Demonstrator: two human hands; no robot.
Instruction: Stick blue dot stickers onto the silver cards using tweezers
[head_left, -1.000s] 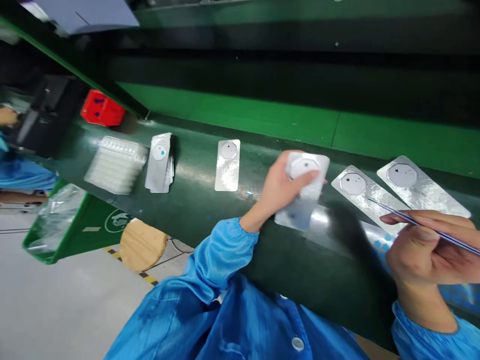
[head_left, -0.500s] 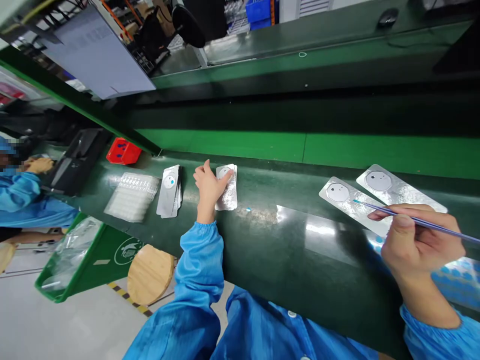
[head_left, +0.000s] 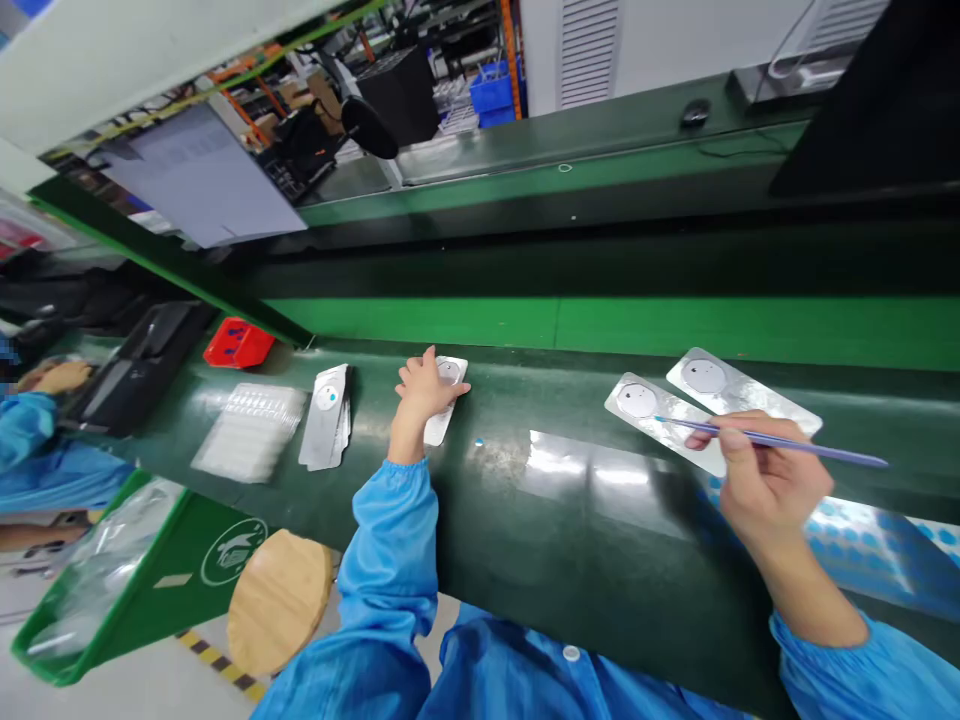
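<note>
My left hand (head_left: 426, 388) rests over a silver card (head_left: 439, 425) with a round white patch, fingers spread and partly covering it. In my right hand (head_left: 769, 480) are slim purple tweezers (head_left: 802, 444), pointing left. A small blue bit shows at their tip, beside the white round of another silver card (head_left: 670, 430). Partly behind the right hand lies a further silver card (head_left: 739, 385) with a white round. Under the right forearm is a clear sheet with blue dots (head_left: 862, 550). One small blue dot (head_left: 479, 442) lies on the green bench right of my left hand.
A stack of silver cards (head_left: 324, 420) and clear plastic trays (head_left: 251, 430) lie to the left, near a red bin (head_left: 238, 343). A green crate (head_left: 165, 580) and wooden stool (head_left: 277, 600) stand below the bench edge. A co-worker's blue sleeve (head_left: 34, 430) shows at far left.
The view has shifted, so the bench sits lower in the picture. My left hand now covers more of its card, fingers spread wider. The tweezers stay beside the same card.
</note>
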